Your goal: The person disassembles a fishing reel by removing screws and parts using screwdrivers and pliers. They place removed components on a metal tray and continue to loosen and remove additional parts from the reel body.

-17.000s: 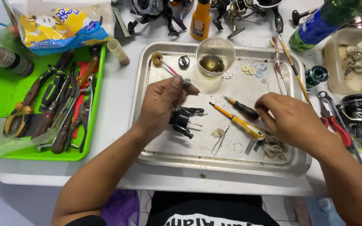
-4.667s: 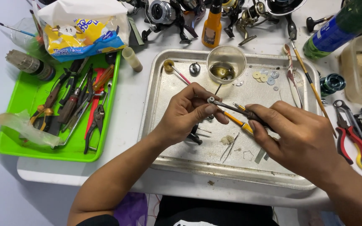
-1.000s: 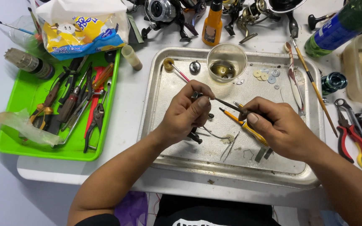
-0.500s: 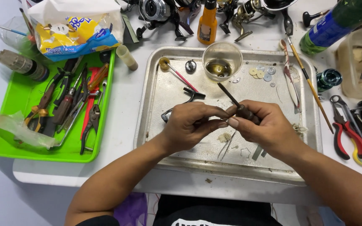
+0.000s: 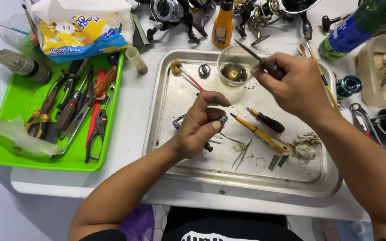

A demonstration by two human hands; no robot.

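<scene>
A: Over the metal tray [image 5: 166, 89], the left hand [image 5: 197, 127] sits low, thumb and forefinger pinched shut on a small silvery part [image 5: 223, 118], a little bolt or bushing by the look of it. Under the palm there is a dark reel piece [image 5: 179, 121], mostly hidden.

B: And the right hand [image 5: 298, 85]?

A: Raised at the far side of the tray, fingers wrapped tight round the dark handle of a slim tool [image 5: 258, 58]. Its thin tip points toward the clear cup [image 5: 234, 67] that holds a pool of amber fluid, just above the rim.

B: So which step is this, in your view?

A: I'd judge it a cleaning or oiling pass on one small piece: the tip hangs at the fluid while the part waits in the other hand, well apart from it.

B: What does the next move call for?

A: Bringing the two together, I'd say. A steady pinch matters, since that piece is tiny and likely slippery.

B: Anything close by?

A: An orange-handled screwdriver [image 5: 268, 137] and a black one [image 5: 266, 119] lie on the tray between the hands, a grubby wad of tissue [image 5: 308, 145] to the right. The green tray [image 5: 18, 96] of pliers sits far left.
</scene>
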